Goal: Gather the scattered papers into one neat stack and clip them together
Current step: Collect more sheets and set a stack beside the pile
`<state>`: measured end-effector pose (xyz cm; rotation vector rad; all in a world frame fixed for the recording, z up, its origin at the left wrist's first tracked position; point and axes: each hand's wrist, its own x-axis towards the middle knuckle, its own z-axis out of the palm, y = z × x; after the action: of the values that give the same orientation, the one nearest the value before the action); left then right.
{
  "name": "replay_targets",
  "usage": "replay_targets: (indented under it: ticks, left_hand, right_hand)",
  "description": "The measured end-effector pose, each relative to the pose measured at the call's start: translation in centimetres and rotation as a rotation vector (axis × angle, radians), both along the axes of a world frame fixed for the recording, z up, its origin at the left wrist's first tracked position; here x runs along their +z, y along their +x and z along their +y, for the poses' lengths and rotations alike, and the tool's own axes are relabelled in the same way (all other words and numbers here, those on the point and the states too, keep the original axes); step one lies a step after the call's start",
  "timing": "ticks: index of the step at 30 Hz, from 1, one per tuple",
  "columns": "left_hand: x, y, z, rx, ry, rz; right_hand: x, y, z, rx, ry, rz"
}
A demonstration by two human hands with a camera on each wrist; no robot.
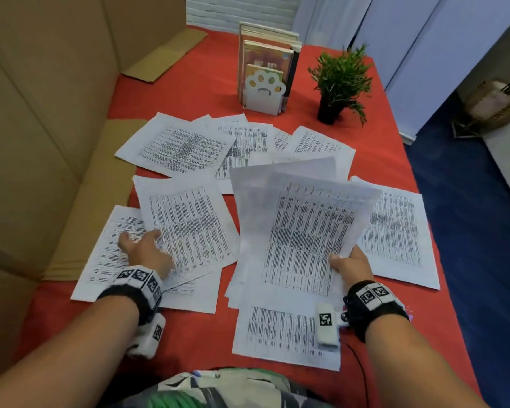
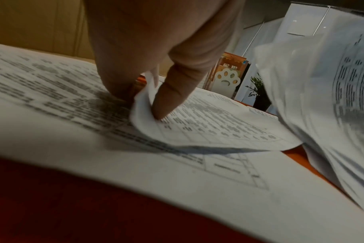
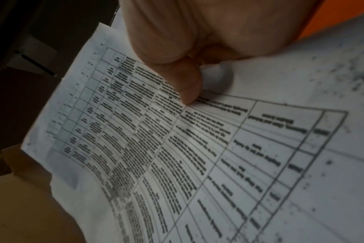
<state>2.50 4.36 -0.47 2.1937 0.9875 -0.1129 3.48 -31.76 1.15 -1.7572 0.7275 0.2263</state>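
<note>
Printed sheets lie scattered over the red table (image 1: 195, 340). My right hand (image 1: 349, 265) grips the near edge of a raised bundle of sheets (image 1: 304, 228), thumb on top; the right wrist view shows the thumb (image 3: 189, 85) pressed on the top sheet (image 3: 197, 156). My left hand (image 1: 143, 245) is on a sheet (image 1: 189, 225) at the left. In the left wrist view its thumb (image 2: 168, 98) and fingers pinch that sheet's curled edge (image 2: 142, 105). More loose sheets lie at the back (image 1: 177, 145), the right (image 1: 395, 231) and the front (image 1: 280, 331). No clip is in view.
A paw-shaped bookend with books (image 1: 265, 69) and a small potted plant (image 1: 339, 81) stand at the back. Tall cardboard panels (image 1: 42, 113) wall off the left side. The table's right edge drops to blue floor (image 1: 468, 231).
</note>
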Motion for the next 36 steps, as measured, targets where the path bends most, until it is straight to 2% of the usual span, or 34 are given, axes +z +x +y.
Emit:
replay_targets:
  ticks: [3,6,9,11,15,20,22,24,28,32,36]
  left_hand:
    - [-0.4,-0.8,1.6,0.031,0.032,0.002]
    - [-0.4,-1.7,3.3,0.175,0.03,0.013]
    - [0.1,-2.9,2.9,0.328,0.052,0.085]
    - [0.1,-3.4,1.9,0.317,0.055,0.128]
    - [-1.1,-3.6,1.0,0.142,0.068,0.149]
    - [-1.5,-3.8,-0.4,-0.322,0.193,0.221]
    - [-1.1,-3.3,-0.8,-0.487,0.21,0.178]
    - [-0.7,-2.7,-0.7,-0.56,0.184,0.122]
    - [-0.7,-1.3,0.5,-0.462,0.04,0.062]
    - [0.2,-0.5,3.0,-0.327,0.199,-0.071]
    - [1.1,-1.2,5.8,-0.03,0.164,-0.177]
  right_hand:
    - [0.4,0.3,-0.2,-0.054,0.112,-0.029]
    - [-0.1,0.5,0.4,-0.036,0.136,-0.011]
    - [-1.5,0.3,1.6,0.029,0.072,0.017]
    - [-2.0,0.0,2.5,0.069,0.001,0.021]
    - [-1.7,-0.2,3.1,0.078,-0.049,-0.023]
    - [-1.2,0.5,1.4,0.072,-0.09,-0.087]
    - [-1.1,0.8,0.4,0.045,-0.098,-0.098]
    - [-0.9,0.8,-0.4,0.028,-0.118,-0.109]
    - [-0.5,0.9,-1.8,-0.001,-0.157,-0.131]
    - [0.1,1.4,-2.8,-0.07,-0.092,-0.129]
    - [0.9,1.5,-2.5,-0.125,0.091,-0.146]
